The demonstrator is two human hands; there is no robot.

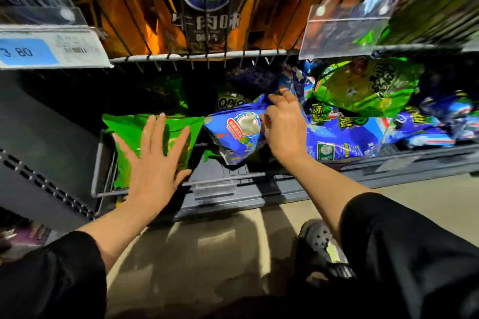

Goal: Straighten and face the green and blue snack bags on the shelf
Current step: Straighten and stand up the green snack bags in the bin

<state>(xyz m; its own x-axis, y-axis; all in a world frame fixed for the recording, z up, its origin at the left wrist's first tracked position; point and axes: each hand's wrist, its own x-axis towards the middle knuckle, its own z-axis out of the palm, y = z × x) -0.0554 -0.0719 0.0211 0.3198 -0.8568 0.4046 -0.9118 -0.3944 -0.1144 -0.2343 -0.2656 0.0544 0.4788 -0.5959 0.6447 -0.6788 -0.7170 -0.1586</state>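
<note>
Pressing flat with fingers spread, the left hand [155, 153] lay on a glossy green snack bag [178, 129] at the wire shelf's [103, 193] front left, while the right hand [282, 124] curled over a crinkled blue snack bag [238, 134] just beside it.

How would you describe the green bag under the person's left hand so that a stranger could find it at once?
Start at the lower shelf, below the wire basket of orange bags. At its left end a green bag stands against the wire front, with the left hand spread flat on it. Unlike the crumpled green bag on the right-hand pile, it stands alone beside a blue bag.
</note>
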